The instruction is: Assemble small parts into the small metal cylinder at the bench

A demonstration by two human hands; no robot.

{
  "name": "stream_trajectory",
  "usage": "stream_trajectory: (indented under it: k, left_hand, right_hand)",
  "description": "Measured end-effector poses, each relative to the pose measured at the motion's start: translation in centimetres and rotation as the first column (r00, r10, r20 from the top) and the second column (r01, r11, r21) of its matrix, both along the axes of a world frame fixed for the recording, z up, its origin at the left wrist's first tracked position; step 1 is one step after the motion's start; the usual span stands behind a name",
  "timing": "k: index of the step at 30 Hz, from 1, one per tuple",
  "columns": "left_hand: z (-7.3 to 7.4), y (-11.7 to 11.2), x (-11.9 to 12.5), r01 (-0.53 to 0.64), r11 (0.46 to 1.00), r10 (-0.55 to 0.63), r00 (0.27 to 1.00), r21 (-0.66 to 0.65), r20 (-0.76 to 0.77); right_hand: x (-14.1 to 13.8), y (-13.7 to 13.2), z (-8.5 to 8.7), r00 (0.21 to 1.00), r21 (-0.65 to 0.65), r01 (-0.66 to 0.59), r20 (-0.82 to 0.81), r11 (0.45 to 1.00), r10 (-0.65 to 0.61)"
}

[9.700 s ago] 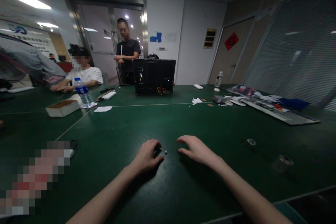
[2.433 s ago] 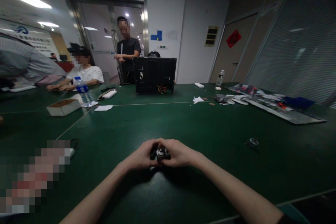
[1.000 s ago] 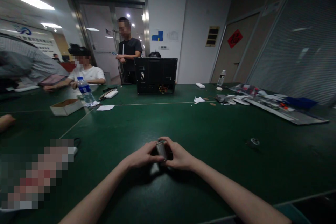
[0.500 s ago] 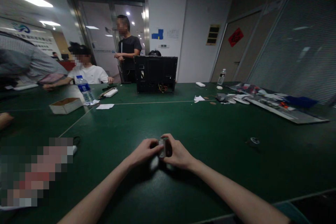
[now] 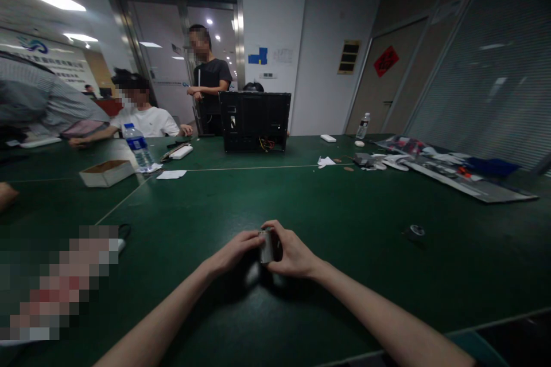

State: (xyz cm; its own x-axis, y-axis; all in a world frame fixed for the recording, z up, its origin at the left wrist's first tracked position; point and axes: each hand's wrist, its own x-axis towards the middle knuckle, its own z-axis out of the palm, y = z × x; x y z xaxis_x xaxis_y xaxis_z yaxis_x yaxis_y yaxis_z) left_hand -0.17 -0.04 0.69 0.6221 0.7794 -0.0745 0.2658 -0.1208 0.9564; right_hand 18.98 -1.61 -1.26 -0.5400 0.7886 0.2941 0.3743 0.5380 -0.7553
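A small grey metal block (image 5: 267,248) is between my two hands, over the middle of the green table (image 5: 224,315). My right hand (image 5: 293,252) curls round its right side, thumb at the near end and fingers at the far end. From the left, the fingers of my left hand (image 5: 241,245) are closed against the block's upper left edge. A dark gap shows between the block and my right palm. Too little of the block is visible to tell what kind of part it is.
A small round metal part (image 5: 416,232) lies to the right. Farther off are a black computer case (image 5: 256,123), a water bottle (image 5: 140,146), an open box (image 5: 107,174) and a cluttered board (image 5: 486,186). A person in white (image 5: 157,121) sits across the table; another person stands behind.
The block has been tilted in my hands, so its broad smooth face now shows more than its end with the holes. My left fingers have straightened slightly.
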Motion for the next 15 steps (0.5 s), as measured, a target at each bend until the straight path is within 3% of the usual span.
stream_trajectory:
  k: [2, 5, 7, 12, 15]
  left_hand:
    - [-0.32, 0.14, 0.24, -0.013, 0.997, 0.017, 0.998, 0.078, -0.059]
    - [-0.68, 0.44, 0.47, -0.100, 0.968, 0.142, 0.974, 0.228, -0.176]
    - [-0.73, 0.62, 0.45, -0.116, 0.959, 0.173, 0.963, 0.260, -0.209]
    - [-0.77, 0.83, 0.12, -0.068, 0.992, 0.072, 0.997, 0.110, -0.034]
    - [-0.87, 0.69, 0.04, -0.113, 0.994, 0.113, 0.992, -0.012, 0.062]
  right_hand:
    - [-0.02, -0.02, -0.01, 0.998, 0.042, 0.034, 0.047, 0.999, -0.036]
    - [-0.01, 0.03, -0.14, 0.990, 0.103, 0.078, 0.107, 0.992, -0.089]
    - [0.01, 0.09, -0.23, 0.987, 0.123, 0.087, 0.127, 0.989, -0.102]
    - [0.08, 0.19, -0.24, 0.989, 0.110, 0.069, 0.124, 0.992, -0.082]
    - [0.19, 0.30, -0.18, 0.995, 0.084, 0.042, 0.086, 0.996, -0.049]
